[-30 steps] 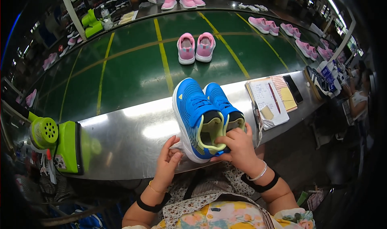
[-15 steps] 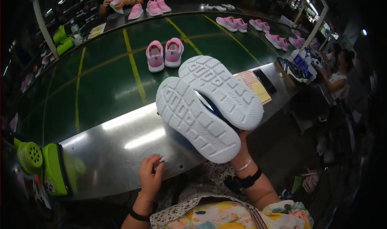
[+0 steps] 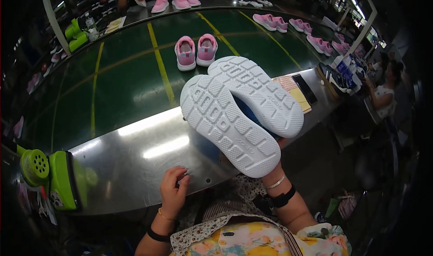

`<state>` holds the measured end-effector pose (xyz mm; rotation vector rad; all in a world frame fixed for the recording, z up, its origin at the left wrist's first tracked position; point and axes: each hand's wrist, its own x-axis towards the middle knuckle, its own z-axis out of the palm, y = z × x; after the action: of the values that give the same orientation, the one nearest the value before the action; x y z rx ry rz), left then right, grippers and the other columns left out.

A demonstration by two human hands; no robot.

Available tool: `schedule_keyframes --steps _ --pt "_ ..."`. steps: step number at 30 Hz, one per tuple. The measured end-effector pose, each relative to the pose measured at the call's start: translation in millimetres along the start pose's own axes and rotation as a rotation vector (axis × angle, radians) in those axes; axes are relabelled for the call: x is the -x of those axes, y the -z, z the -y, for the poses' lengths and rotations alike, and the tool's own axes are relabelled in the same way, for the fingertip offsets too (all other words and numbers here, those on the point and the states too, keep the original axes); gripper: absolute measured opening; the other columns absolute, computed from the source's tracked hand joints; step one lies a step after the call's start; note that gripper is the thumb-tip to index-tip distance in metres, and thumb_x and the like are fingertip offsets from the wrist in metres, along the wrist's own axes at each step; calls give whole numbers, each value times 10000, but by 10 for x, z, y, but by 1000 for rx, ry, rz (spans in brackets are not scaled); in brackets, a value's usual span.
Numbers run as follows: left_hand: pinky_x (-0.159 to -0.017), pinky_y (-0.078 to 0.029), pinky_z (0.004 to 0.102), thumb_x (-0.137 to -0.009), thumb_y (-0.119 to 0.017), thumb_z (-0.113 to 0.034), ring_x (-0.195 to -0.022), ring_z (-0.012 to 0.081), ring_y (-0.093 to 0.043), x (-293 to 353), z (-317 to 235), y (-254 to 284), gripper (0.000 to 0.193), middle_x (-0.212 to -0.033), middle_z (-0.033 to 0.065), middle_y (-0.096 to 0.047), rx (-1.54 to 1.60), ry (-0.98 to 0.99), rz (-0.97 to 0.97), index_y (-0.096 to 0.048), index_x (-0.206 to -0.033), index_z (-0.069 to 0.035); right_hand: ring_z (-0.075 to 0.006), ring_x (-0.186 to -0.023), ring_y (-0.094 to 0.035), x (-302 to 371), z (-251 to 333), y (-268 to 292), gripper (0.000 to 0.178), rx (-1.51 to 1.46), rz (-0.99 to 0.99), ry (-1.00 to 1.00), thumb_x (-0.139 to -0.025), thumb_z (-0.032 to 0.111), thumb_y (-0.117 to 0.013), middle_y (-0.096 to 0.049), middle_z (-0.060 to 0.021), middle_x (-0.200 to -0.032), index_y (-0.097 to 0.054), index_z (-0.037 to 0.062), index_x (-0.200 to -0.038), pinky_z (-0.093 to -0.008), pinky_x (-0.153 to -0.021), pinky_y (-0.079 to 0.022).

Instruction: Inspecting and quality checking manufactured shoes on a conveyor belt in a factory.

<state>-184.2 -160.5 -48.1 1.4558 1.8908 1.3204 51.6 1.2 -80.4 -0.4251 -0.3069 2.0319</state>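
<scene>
A pair of blue shoes [image 3: 241,114] is held up in front of me, white soles facing the camera, side by side. My right hand [image 3: 276,168] is under them and grips the pair; it is mostly hidden behind the soles, only the wrist with a bracelet and a black watch shows. My left hand [image 3: 173,193] rests at the near edge of the steel table [image 3: 135,166], fingers curled, pinching something small that I cannot make out.
A pink pair of shoes [image 3: 196,52] stands on the green conveyor belt [image 3: 122,89]. More pink shoes [image 3: 291,25] lie further back. A green tool [image 3: 52,179] sits at left. A notepad and a dark phone [image 3: 304,88] lie at right. Another person [image 3: 383,93] sits at right.
A second ago the blue pair stood upright on the table between both hands. My right hand lifted it and turned the soles up; my left hand dropped to the table edge.
</scene>
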Motion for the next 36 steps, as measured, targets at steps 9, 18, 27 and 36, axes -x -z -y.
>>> schedule_keyframes --steps 9,18,27,36 --pt "-707 -496 283 -826 -636 -70 -786 201 -606 -3 27 75 146 -991 121 -615 -5 -12 0 -624 -955 -2 -229 -1342 -305 -20 -53 -254 853 120 110 64 -838 719 -310 -276 -56 -1487 -176 164 -1471 -372 -1113 -275" --pt "-790 -455 281 -861 -615 -145 -899 166 -548 20 80 168 291 -1132 91 -563 157 180 34 -566 -1120 -20 -236 -1185 -460 170 -17 -658 821 665 -20 165 -780 593 -567 -422 -84 -1315 -301 107 -1385 -366 -1045 -336" --pt "-1060 -311 395 -855 -582 -170 -1303 296 -359 -294 -45 152 585 -1417 159 -342 269 129 121 -356 -1384 -64 -214 -949 -541 403 -297 -1241 302 2082 682 388 -748 357 -712 -580 -28 -870 -654 148 -958 -602 -990 -212" --pt "-943 -449 347 -840 -587 -47 -1165 192 -497 -429 -188 282 467 -1276 106 -494 292 259 100 -484 -1296 -75 -183 -888 -604 295 163 -881 156 1349 -8 311 -873 47 -557 -628 -99 -915 -595 -19 -1009 -280 -821 -450"
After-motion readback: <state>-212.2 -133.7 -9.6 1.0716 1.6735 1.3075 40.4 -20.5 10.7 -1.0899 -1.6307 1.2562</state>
